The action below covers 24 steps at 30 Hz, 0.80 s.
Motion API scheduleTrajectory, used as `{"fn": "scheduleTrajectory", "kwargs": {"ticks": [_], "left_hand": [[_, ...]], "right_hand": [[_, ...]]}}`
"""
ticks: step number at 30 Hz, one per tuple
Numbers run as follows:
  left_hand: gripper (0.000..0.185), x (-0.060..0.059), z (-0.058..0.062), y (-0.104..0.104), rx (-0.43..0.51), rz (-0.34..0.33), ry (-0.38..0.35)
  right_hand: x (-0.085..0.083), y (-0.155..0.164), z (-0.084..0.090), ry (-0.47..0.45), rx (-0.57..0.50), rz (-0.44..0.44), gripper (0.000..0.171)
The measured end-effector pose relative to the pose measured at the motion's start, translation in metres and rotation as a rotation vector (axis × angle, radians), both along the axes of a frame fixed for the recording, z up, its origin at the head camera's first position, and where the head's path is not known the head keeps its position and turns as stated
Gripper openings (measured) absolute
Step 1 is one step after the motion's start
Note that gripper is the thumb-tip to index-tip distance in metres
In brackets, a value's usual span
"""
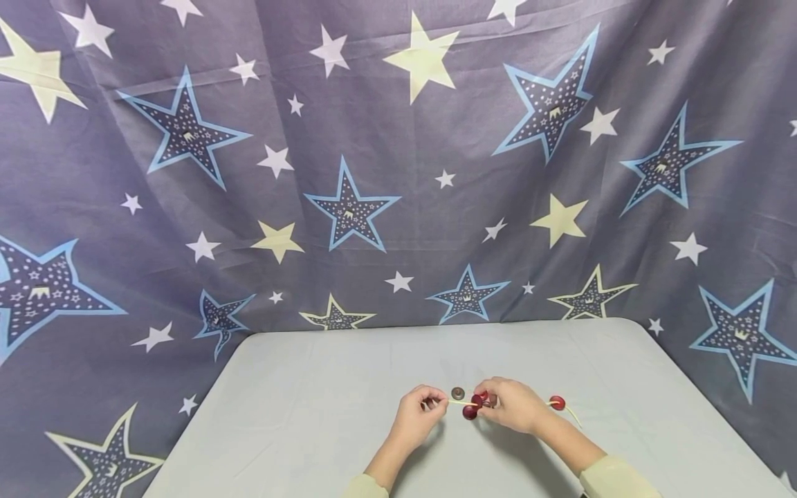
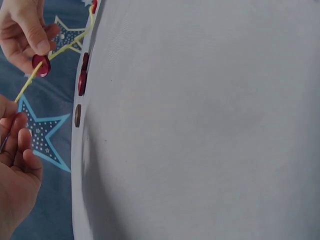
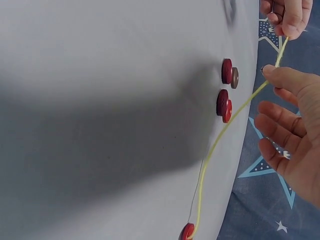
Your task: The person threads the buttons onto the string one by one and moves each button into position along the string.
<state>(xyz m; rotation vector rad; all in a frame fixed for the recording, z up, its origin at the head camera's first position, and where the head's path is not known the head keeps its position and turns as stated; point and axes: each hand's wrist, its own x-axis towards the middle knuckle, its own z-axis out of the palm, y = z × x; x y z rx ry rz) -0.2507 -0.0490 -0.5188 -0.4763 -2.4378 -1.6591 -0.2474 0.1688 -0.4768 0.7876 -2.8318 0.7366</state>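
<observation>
Step in hand: threading. The left hand [image 1: 418, 413] pinches the cord [image 3: 240, 107] end; the right hand [image 1: 513, 404] fingers pinch a button [image 2: 41, 65] on the cord. Loose buttons [image 3: 225, 102] lie on the bench [image 1: 311, 387] below the fingers. Next: slide the button along, judged.

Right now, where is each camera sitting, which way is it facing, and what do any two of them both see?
Head: above and behind, looking forward and down at the table; shows left hand, right hand, both forearms.
Left wrist: beside the left hand, looking across the table; shows both hands, a red button on yellow cord.
Right wrist: beside the right hand, same.
Both wrist views share the cord and red buttons.
</observation>
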Motion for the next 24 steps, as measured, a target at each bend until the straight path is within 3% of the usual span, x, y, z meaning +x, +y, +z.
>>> {"fn": "scheduleTrajectory", "kwargs": {"ticks": [12, 24], "left_hand": [[0.005, 0.000, -0.001, 0.001, 0.047, -0.003, -0.009], [0.008, -0.001, -0.001, -0.001, 0.015, 0.001, -0.020]], "right_hand": [[0.002, 0.008, -0.001, -0.014, 0.015, -0.030, 0.025], [0.003, 0.019, -0.003, -0.041, 0.027, -0.054, 0.027]]}}
